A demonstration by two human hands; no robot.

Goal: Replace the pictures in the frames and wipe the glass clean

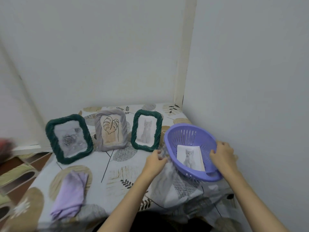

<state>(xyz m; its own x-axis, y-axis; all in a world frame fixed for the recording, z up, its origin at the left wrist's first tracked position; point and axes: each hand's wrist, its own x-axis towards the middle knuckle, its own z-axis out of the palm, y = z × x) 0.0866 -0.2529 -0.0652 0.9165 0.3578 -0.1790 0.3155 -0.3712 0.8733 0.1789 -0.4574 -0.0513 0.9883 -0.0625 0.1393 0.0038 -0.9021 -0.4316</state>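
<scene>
Nearest, at the front left of the table (117, 164), lies a folded lilac cloth (69, 196): soft and limp, it likely bunches in any grip and suits wiping glass.

Further in, on the right, both hands are at the purple basket (190, 148), which sits tilted with its near rim low. The right hand (223, 155) curls its fingers over the near right rim. The left hand (155, 160) is at the left rim with fingers bent, but whether it grips the rim or the tablecloth beside it I cannot tell. The basket looks like light, thin plastic, stiff enough to lift by the rim.

Inside it lies a cat print (190, 157), flat on the slotted floor. Paper like this is probably light and creases easily, so it wants pinching by an edge or corner.

Behind, three frames stand in a row near the wall: a green one with a rose (69, 138), a grey one with a leaf (110, 129), a smaller green one with a cat (147, 129). Their ribbed borders should give a sure hold; the glass is fragile, so hold the sides, not the pane.
</scene>
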